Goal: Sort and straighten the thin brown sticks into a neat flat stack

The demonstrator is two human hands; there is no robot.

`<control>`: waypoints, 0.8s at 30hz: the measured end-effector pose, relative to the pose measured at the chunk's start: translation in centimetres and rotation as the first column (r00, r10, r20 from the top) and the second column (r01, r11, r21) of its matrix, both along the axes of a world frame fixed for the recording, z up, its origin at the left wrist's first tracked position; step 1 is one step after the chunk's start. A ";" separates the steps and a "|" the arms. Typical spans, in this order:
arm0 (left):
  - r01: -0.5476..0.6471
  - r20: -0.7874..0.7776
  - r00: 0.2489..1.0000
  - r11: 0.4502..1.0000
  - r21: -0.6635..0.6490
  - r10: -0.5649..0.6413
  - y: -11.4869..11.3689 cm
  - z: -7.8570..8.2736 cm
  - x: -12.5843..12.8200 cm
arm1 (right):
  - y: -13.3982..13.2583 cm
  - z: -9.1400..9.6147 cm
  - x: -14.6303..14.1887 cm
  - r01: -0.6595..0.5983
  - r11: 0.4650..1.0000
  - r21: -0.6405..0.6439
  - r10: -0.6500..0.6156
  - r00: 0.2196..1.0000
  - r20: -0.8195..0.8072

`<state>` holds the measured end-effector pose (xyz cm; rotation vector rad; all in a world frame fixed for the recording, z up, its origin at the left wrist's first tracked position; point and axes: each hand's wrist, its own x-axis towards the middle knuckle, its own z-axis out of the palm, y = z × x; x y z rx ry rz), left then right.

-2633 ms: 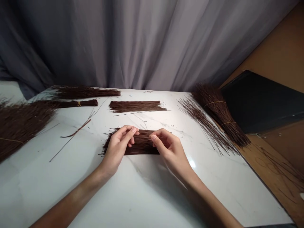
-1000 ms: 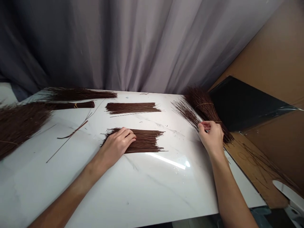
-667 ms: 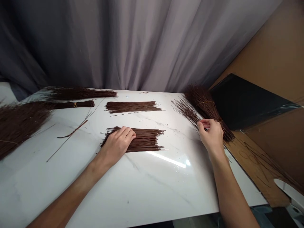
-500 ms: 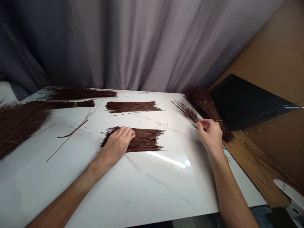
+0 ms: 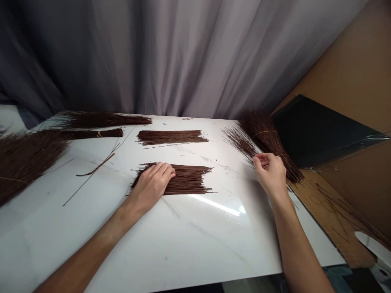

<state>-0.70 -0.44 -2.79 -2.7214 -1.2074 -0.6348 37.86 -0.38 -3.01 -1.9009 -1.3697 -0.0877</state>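
My left hand (image 5: 152, 183) lies flat, palm down, on the left part of a short flat stack of thin dark brown sticks (image 5: 186, 179) in the middle of the white marble table (image 5: 195, 240). Over at the table's right edge, my right hand (image 5: 270, 173) pinches a few sticks from the loose fan of long brown sticks (image 5: 240, 140). Just behind that fan lies a thick tied bundle of sticks (image 5: 269, 136).
A second short stack (image 5: 171, 137) lies further back. Long bundles (image 5: 100, 119), one tied (image 5: 91, 133), and a big heap (image 5: 24, 156) fill the left side. Stray sticks (image 5: 94, 169) lie nearby. A black panel (image 5: 320, 130) leans at right; a grey curtain hangs behind.
My right hand left the centre stack and moved to the loose sticks at the right edge. My left hand went flat on the stack. Over the last second both hands barely shifted.
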 end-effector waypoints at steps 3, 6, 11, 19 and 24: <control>0.006 0.022 1.000 1.000 0.004 -0.006 -0.1 0.1 0.0 | 0.0 0.1 -0.1 -0.003 1.000 0.003 0.003 1.000 0.001; 0.002 0.030 1.000 1.000 0.012 -0.002 -0.1 0.2 0.0 | 0.0 0.1 -0.1 -0.008 1.000 0.008 0.008 1.000 0.003; -0.007 0.077 0.997 1.000 -0.020 0.009 -0.1 0.2 0.0 | 0.0 0.0 0.0 -0.016 1.000 0.009 0.016 1.000 0.004; 0.002 0.157 0.987 0.991 -0.135 0.019 -0.6 0.6 0.3 | 0.0 0.0 -0.2 -0.022 1.000 -0.012 0.022 1.000 0.002; -0.017 0.088 0.996 0.998 -0.059 0.022 -0.8 0.6 0.4 | 0.0 -0.2 -0.8 -0.049 0.999 -0.010 0.049 0.999 0.017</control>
